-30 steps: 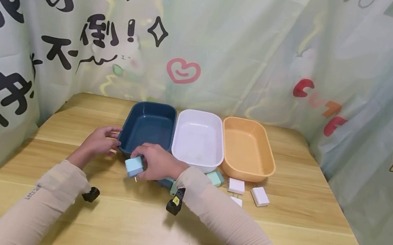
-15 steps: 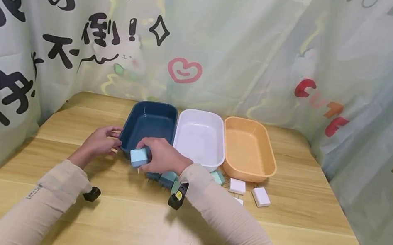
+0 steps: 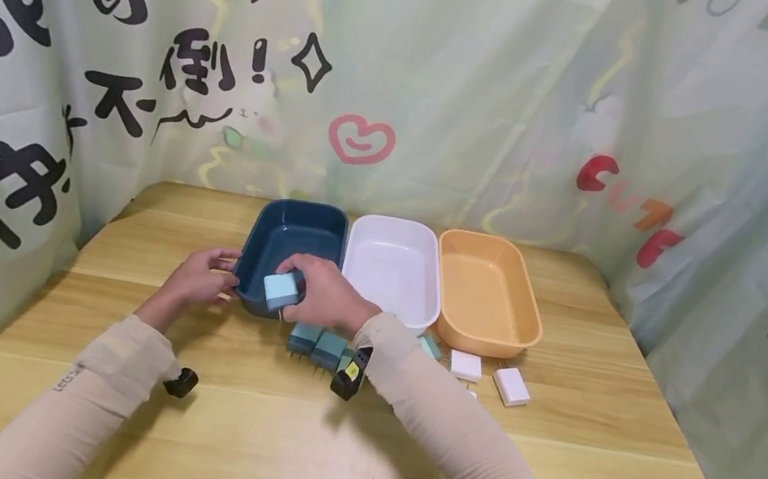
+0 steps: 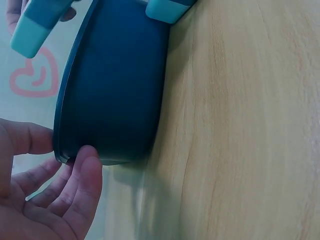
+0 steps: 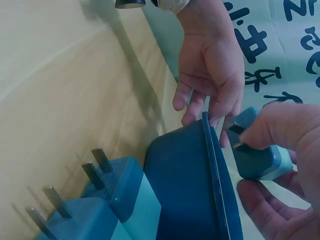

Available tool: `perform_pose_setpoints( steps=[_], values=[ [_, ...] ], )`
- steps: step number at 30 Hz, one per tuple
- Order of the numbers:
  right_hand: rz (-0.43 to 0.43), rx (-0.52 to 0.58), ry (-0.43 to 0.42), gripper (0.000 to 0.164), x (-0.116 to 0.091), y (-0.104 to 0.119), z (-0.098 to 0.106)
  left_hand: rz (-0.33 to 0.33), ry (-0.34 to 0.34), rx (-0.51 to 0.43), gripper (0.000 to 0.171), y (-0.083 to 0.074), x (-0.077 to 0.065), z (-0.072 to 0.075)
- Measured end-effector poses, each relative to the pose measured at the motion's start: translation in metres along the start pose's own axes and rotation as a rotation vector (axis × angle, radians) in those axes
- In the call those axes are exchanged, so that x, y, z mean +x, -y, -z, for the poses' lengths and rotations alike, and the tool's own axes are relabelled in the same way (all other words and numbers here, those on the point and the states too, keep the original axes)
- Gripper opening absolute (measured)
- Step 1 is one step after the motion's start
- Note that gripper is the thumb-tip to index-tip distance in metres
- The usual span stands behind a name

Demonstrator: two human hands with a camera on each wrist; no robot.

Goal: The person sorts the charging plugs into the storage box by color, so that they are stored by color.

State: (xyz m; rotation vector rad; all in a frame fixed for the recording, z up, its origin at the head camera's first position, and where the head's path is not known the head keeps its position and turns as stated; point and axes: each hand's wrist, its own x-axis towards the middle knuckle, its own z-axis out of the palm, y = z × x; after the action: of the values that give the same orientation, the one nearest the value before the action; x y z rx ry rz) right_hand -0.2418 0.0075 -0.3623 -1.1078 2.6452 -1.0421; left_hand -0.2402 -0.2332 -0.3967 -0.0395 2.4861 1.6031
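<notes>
A printed curtain (image 3: 451, 77) is hanging behind the wooden table (image 3: 237, 448), where a navy tray (image 3: 300, 233) is standing. The left hand (image 3: 200, 279) is resting relaxed fingers against its rim. The right hand (image 3: 326, 293), farther forward than a second ago, is pinching a blue charger (image 3: 280, 290) above the tray's near end.

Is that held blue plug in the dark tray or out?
Out: the right hand holds the plug up, higher than the dark tray.
</notes>
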Motion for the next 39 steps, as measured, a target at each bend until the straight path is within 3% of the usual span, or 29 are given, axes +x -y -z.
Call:
perform_pose_setpoints(
  steps=[7,14,18,34,39],
  values=[
    [-0.035,0.032,-0.08,0.051,0.006,-0.007,0.001,-0.006,-0.013,0.013,0.055,0.0,-0.001,-0.001],
    [-0.067,0.045,-0.105,0.049,0.011,-0.014,0.0,0.04,-0.009,0.023,0.054,0.004,-0.005,-0.001],
    [-0.088,0.034,-0.131,0.049,0.017,-0.017,0.005,0.021,-0.02,0.015,0.054,0.002,-0.003,0.0],
    [-0.203,0.164,-0.086,0.05,0.037,-0.035,0.012,0.007,-0.011,0.014,0.056,0.001,-0.002,0.0],
    [-0.223,0.161,-0.074,0.052,0.043,-0.042,0.014,0.0,-0.01,0.001,0.056,0.001,-0.001,0.0]
  ],
)
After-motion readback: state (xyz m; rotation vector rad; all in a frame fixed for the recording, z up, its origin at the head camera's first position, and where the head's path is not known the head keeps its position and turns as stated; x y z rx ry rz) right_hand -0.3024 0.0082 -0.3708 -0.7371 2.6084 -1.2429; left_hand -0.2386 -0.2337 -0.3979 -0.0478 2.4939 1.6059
